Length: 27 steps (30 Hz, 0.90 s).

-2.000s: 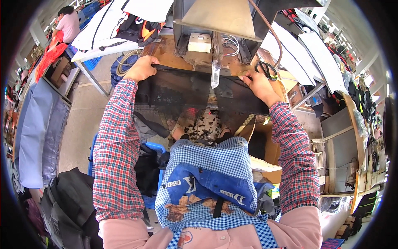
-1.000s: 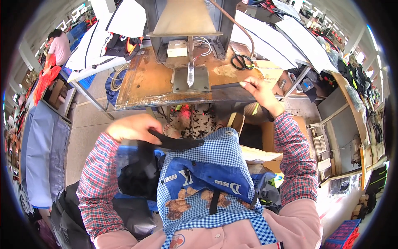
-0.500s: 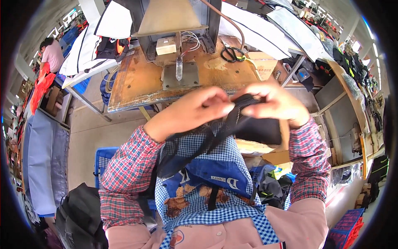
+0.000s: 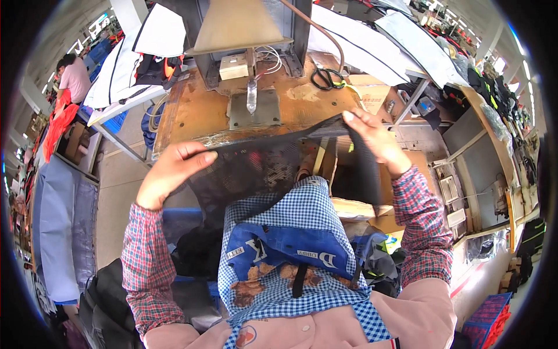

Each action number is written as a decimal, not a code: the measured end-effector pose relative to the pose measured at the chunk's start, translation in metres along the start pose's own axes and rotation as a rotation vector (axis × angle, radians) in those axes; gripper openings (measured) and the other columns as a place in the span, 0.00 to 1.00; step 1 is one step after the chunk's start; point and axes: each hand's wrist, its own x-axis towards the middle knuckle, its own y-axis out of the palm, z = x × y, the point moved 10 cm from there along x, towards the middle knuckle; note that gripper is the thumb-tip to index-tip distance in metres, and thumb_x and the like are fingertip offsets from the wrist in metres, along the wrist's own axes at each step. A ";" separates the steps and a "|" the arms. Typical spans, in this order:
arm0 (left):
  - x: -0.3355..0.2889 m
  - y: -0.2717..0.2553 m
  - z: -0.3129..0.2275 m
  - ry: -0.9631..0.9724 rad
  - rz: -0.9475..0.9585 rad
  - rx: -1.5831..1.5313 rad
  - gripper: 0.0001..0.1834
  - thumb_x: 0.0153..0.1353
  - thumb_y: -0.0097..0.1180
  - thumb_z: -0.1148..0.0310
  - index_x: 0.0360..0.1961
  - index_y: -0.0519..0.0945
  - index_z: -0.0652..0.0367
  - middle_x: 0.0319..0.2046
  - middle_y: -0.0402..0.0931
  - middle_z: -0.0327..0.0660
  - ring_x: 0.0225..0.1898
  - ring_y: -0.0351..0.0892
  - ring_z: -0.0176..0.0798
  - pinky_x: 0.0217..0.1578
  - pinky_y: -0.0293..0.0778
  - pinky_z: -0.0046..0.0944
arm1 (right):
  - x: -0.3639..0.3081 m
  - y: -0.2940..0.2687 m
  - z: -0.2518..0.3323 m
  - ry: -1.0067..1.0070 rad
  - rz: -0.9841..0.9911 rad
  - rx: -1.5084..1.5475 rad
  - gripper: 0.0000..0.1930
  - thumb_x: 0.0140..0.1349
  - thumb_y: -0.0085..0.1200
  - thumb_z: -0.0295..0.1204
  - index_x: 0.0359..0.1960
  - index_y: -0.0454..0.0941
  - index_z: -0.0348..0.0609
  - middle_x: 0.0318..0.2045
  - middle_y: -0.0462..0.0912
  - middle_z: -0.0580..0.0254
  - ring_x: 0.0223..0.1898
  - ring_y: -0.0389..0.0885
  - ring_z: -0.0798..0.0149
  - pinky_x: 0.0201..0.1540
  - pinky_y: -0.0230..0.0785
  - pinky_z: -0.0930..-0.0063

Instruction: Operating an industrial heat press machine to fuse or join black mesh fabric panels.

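A piece of black mesh fabric [image 4: 250,171] hangs stretched between my hands, in front of the work table's near edge. Its upper edge slants up to the right, and the apron shows dimly through the weave. My left hand [image 4: 174,171] pinches the left end of that edge between thumb and fingers. Higher up, my right hand [image 4: 375,136] grips the other end, thumb on top, with a darker fold dropping below it. Beyond the fabric stands a machine with a narrow upright tip [image 4: 251,96] over a metal plate [image 4: 273,107].
Black-handled scissors [image 4: 327,78] lie on the wooden table [image 4: 192,110], right of the machine. White panels [image 4: 360,43] cover the tables on both sides. Dark fabric [image 4: 116,296] is heaped at my lower left. A person [image 4: 74,75] sits far left.
My hands have moved apart from close together, the left one leftward and down. The bunched black mesh is now spread out between them.
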 end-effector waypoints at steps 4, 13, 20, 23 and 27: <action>0.029 -0.055 0.040 -0.020 -0.061 0.226 0.17 0.63 0.65 0.59 0.34 0.82 0.67 0.23 0.72 0.28 0.28 0.67 0.22 0.30 0.66 0.29 | 0.046 0.048 -0.020 -0.224 0.117 -0.530 0.22 0.68 0.56 0.46 0.41 0.77 0.33 0.30 0.82 0.47 0.35 0.82 0.55 0.42 0.72 0.65; 0.088 -0.088 0.054 0.301 -0.216 1.114 0.27 0.64 0.54 0.45 0.29 0.83 0.63 0.28 0.80 0.56 0.35 0.81 0.59 0.37 0.76 0.52 | 0.106 0.103 -0.024 -0.360 0.000 -0.987 0.23 0.67 0.55 0.48 0.36 0.77 0.34 0.30 0.82 0.38 0.35 0.82 0.39 0.37 0.74 0.51; 0.131 -0.095 0.062 0.355 -0.155 1.404 0.34 0.62 0.51 0.37 0.25 0.83 0.61 0.22 0.80 0.52 0.29 0.82 0.57 0.32 0.77 0.50 | 0.135 0.109 -0.031 -0.459 -0.007 -1.045 0.24 0.67 0.53 0.50 0.37 0.77 0.35 0.29 0.82 0.40 0.36 0.82 0.37 0.39 0.75 0.48; 0.143 -0.094 0.053 0.392 -0.173 1.379 0.35 0.60 0.51 0.35 0.24 0.83 0.61 0.22 0.80 0.50 0.29 0.83 0.56 0.32 0.77 0.50 | 0.141 0.102 -0.033 -0.443 -0.048 -1.087 0.23 0.66 0.55 0.48 0.37 0.77 0.35 0.31 0.82 0.38 0.37 0.82 0.37 0.40 0.74 0.48; 0.152 -0.094 0.052 0.441 -0.173 1.384 0.36 0.60 0.51 0.34 0.23 0.83 0.62 0.22 0.81 0.49 0.28 0.83 0.56 0.32 0.78 0.50 | 0.151 0.100 -0.035 -0.400 -0.031 -1.065 0.24 0.67 0.55 0.48 0.39 0.79 0.33 0.34 0.83 0.37 0.40 0.82 0.37 0.41 0.75 0.49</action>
